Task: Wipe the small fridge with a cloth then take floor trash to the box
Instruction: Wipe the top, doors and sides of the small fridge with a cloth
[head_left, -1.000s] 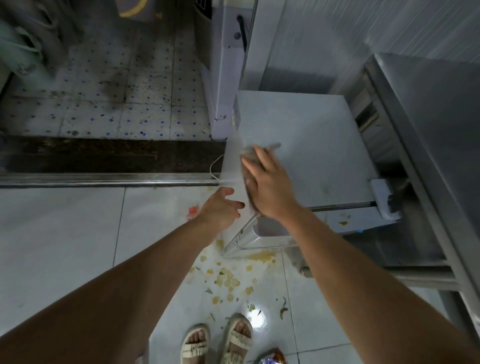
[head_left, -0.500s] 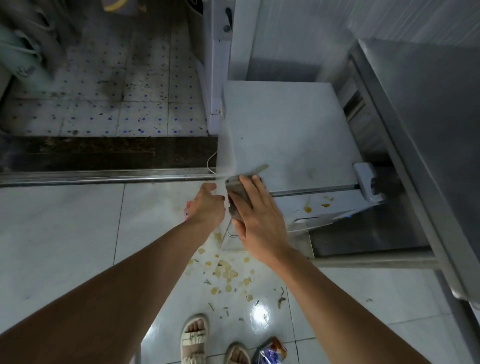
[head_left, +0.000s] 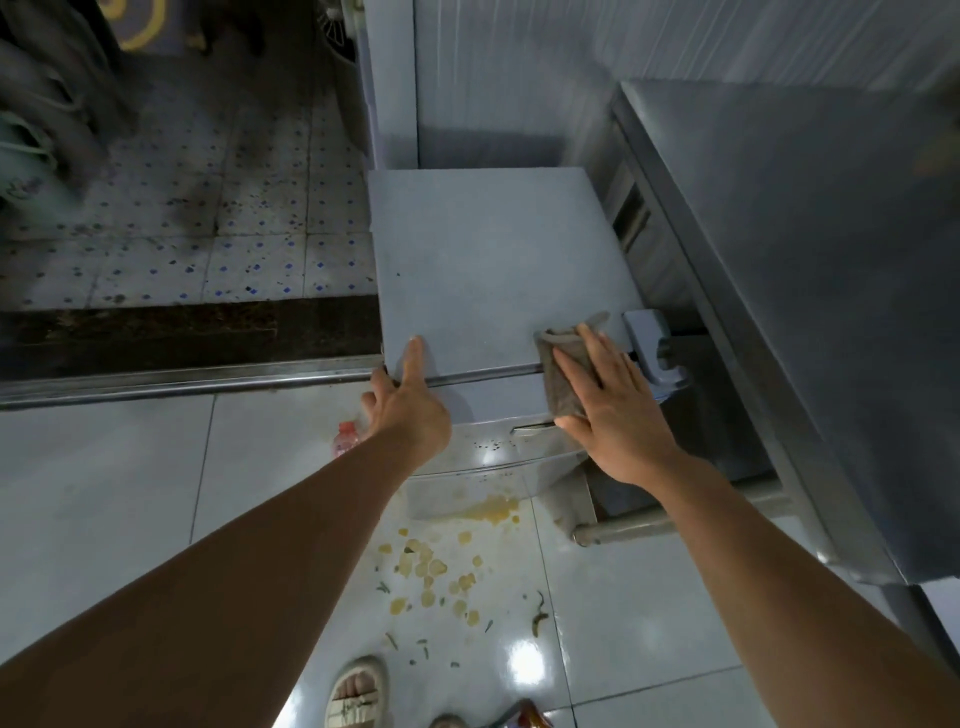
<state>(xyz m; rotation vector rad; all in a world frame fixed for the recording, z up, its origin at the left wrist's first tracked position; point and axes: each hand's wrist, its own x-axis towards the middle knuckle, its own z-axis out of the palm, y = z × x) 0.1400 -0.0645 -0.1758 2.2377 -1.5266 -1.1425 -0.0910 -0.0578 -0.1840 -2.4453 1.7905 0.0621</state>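
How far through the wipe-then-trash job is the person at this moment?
Done: nothing clearly finished; the fridge top looks mostly clean. In hand: the right hand presses the cloth over the front right edge, and the left hand braces the front left corner. Left: food scraps, a small bottle and a wrapper lie on the floor; no box is in view.

A commercial kitchen: small fridge (head_left: 498, 270), steel counter (head_left: 810, 291), tiled floor (head_left: 104, 467) (food-littered).
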